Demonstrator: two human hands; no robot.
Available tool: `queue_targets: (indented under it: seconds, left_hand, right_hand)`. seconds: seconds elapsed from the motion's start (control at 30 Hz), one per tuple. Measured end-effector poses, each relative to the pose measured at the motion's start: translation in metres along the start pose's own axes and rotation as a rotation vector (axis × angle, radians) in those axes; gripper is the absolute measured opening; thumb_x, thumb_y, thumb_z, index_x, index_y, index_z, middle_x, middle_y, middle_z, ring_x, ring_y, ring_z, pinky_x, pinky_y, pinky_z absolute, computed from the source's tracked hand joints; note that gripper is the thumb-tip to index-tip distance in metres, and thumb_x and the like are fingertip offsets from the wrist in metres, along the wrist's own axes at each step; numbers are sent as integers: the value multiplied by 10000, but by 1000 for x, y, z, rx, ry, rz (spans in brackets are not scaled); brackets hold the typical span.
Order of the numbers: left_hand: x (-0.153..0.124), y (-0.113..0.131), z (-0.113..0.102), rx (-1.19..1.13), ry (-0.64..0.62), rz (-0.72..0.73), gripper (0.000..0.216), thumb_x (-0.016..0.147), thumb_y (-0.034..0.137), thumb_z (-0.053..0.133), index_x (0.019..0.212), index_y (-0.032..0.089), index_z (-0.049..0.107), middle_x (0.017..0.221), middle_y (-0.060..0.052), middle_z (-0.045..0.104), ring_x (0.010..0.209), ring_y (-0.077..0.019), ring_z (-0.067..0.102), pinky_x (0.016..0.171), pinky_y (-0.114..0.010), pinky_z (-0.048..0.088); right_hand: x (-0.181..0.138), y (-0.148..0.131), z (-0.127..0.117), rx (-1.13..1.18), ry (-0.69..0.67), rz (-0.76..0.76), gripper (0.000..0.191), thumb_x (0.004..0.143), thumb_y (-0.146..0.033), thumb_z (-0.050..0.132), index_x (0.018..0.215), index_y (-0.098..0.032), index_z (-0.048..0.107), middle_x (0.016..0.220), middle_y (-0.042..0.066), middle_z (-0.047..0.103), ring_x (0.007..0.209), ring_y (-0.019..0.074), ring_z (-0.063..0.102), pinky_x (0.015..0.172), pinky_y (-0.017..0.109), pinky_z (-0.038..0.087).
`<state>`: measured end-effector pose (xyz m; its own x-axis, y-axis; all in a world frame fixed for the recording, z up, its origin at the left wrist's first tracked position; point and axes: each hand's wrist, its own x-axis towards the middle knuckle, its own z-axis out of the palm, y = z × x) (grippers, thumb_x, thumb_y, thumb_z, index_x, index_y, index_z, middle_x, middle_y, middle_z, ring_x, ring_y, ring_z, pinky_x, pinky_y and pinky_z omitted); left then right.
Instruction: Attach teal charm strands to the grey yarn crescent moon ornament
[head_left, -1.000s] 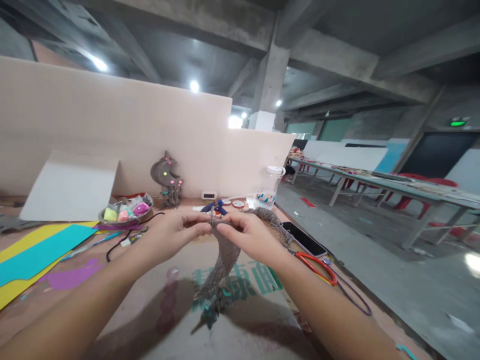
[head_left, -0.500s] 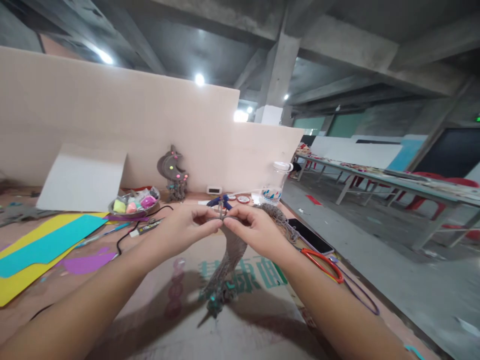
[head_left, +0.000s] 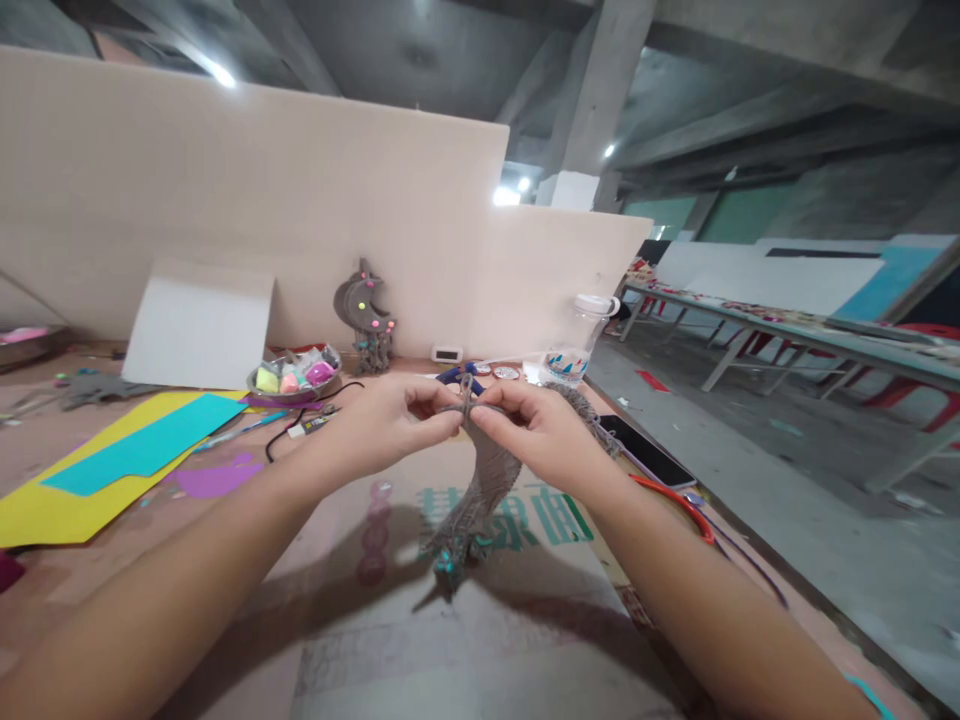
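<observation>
My left hand (head_left: 390, 425) and my right hand (head_left: 541, 428) meet in front of me above the table, each pinching the top of a grey knotted cord bundle (head_left: 480, 490). The bundle hangs down between my hands. Its lower end, with small teal beads (head_left: 448, 560), rests on a cardboard sheet (head_left: 420, 610) printed with green characters. More grey cord trails behind my right wrist towards the table's right edge.
Yellow and teal foam sheets (head_left: 112, 460) lie at the left. A bowl of coloured clay pieces (head_left: 294, 380), a crescent-moon ornament (head_left: 364, 310), a water bottle (head_left: 574, 345), a phone (head_left: 649, 450) and red-handled scissors (head_left: 675, 495) surround the work spot. A beige partition (head_left: 262, 200) stands behind.
The camera has tilted and shifted, so my hands and the bundle sit a little higher and further right in view. Both hands keep their pinch on the cord.
</observation>
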<state>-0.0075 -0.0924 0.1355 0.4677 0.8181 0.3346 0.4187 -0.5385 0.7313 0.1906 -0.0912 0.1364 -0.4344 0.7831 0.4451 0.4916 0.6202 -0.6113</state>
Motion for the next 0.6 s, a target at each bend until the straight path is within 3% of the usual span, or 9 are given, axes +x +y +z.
queue_targets:
  seconds: [0.2,0.37,0.47,0.6]
  left_hand:
    - [2,0,1,44,41,1,252,838,377,553,848,169,696,799,-4,682,739,-138,591,650,-228,432]
    - [4,-5,-2,-188,-70,-37,271,817,349,607,1018,191,695,1024,-28,714,959,-180,634,829,-269,478]
    - [5,-7,-4,-234,-98,-42,309,806,327,622,1084,199,668,1073,-40,703,978,-184,640,845,-287,490]
    - [5,-10,-6,-260,67,-72,235,801,258,590,1005,174,671,893,-36,715,842,-161,654,744,-265,505]
  right_hand:
    - [-2,-1,2,-70,54,-40,205,868,-348,518,777,-182,598,712,-2,578,647,110,479,604,246,355]
    - [0,2,-2,21,38,1,218,858,-345,523,751,-167,590,657,-20,512,584,92,420,551,235,324]
    - [1,6,-3,116,15,46,235,852,-381,526,775,-166,582,664,-16,513,582,96,419,535,236,319]
    - [1,6,-6,114,47,62,229,841,-386,536,781,-169,580,688,-9,532,598,102,433,546,241,335]
